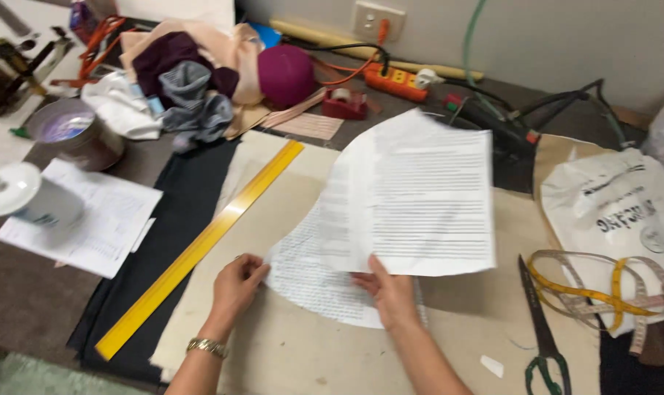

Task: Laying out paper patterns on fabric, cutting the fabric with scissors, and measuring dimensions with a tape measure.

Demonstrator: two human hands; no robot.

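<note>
Lifting the printed paper sheet [419, 197] off the beige cloth [288, 344], my right hand [392, 291] has a pinching grip on its lower edge; my left hand [237, 284] presses the curved paper pattern [310, 278] flat. Thin paper might tear or drag the pattern askew.

The right grip [392, 291] pinched the near edge of a lifted white printed paper sheet [419, 201], which curled above a rounded white paper pattern piece [310, 274]. The left grip [237, 281] pressed that piece's left edge onto beige cloth [288, 344] on the desk [24, 307]. A long yellow ruler [200, 249] lay slantwise to the left. Green-handled scissors [540, 329] and a coiled yellow tape measure [602, 292] lay at the right.
</note>
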